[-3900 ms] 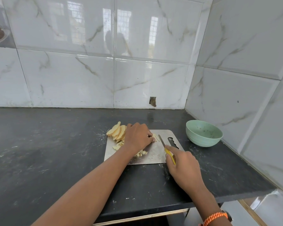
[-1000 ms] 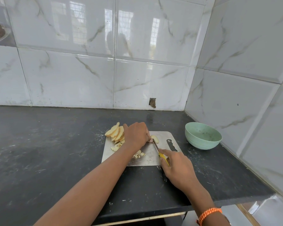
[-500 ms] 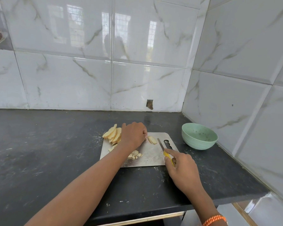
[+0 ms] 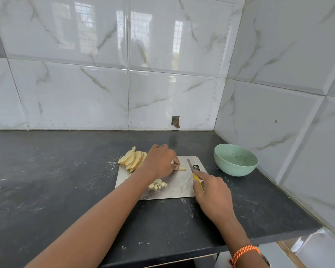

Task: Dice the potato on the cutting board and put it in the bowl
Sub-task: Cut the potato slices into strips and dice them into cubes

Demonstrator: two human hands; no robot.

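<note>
My right hand (image 4: 213, 192) has its grip curled round the yellow handle of the small steel-bladed knife (image 4: 195, 174), blade lying off the food near the board's right edge. My left hand (image 4: 160, 161) pinches a pale, wedge-shaped potato piece (image 4: 181, 168) on the matte, scuffed metal cutting board (image 4: 179, 188). Smooth fanned potato slices (image 4: 132, 158) sit behind it, small diced cubes (image 4: 158, 184) nearer me. The round mint-green bowl (image 4: 236, 159) stands to the right on the dark speckled counter (image 4: 46, 180). Half a second ago that wedge lay loose; now my fingers have it.
</note>
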